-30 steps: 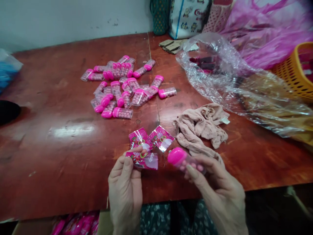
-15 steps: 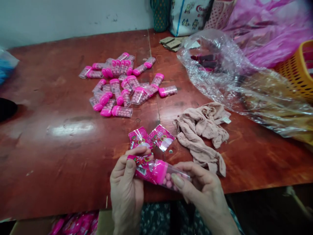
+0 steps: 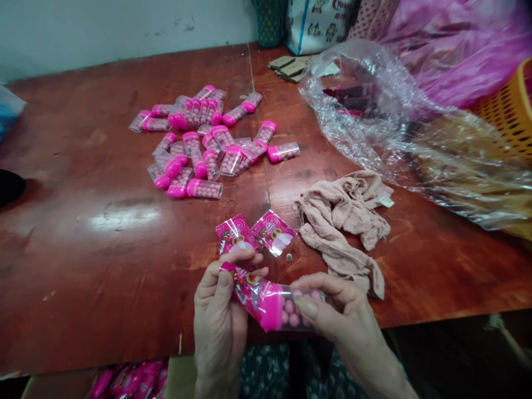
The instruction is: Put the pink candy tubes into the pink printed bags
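1. Left hand (image 3: 219,316), near bench edge: thumb and fingers pinch the printed end of a sleeve (image 3: 249,288), holding its mouth steady toward the right hand.
2. Right hand (image 3: 332,316): grip closed on a tube (image 3: 293,316) at its clear end, pink cap leading. Cap end sits inside the sleeve, clear end with pink balls still exposed. Both are held just above the near edge, centre.
3. Two spare sleeves (image 3: 257,235) lie flat on the bench (image 3: 103,221) just beyond the hands, within easy reach.
4. Beige cloth (image 3: 344,221) bunched to the right of them.
5. Tube pile (image 3: 203,144) mid-bench, left of the seam: loose stock, well apart from the hands.
6. Clear bag (image 3: 394,122) and yellow basket (image 3: 507,122) at the far right corner; totes against the wall at the far edge.
7. Versus 1.0 s ago: tube was then bare and apart from the sleeve. At 0.5 s ago the cap had entered. Now the sleeve covers more of it, and the hands sit closer together.
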Tool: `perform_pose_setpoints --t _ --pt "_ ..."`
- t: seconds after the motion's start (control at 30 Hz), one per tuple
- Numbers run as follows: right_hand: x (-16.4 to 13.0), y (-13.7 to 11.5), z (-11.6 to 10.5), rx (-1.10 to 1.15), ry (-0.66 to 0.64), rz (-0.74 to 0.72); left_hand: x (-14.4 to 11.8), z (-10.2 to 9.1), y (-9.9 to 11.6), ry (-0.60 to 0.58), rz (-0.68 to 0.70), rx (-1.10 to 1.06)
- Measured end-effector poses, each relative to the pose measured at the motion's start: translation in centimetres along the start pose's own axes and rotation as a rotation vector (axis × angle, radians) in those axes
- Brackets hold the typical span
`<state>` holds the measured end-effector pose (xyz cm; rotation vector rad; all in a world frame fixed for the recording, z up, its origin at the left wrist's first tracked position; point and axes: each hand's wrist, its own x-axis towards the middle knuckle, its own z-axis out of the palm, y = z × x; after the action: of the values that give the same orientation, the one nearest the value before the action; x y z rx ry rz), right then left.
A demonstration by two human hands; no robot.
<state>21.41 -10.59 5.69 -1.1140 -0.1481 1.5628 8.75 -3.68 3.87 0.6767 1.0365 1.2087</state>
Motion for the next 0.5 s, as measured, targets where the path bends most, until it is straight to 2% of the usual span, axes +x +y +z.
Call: perform_pose_setpoints --t 0.13,0.37,0.5 --pt "0.3 -0.1 -0.6 0.014 -0.035 0.02 -0.2 0.0 0.2 -0.068 -0.011 -0.038" --pt "0.6 0.2 -1.3 -0.145 -0.023 -0.102 0.0 -0.5 0.4 -0.232 -0.018 0.04" --pt "0.7 -0.1 -1.6 -0.192 -0.041 -0.132 0.0 -0.1 0.5 -0.207 -0.003 0.102"
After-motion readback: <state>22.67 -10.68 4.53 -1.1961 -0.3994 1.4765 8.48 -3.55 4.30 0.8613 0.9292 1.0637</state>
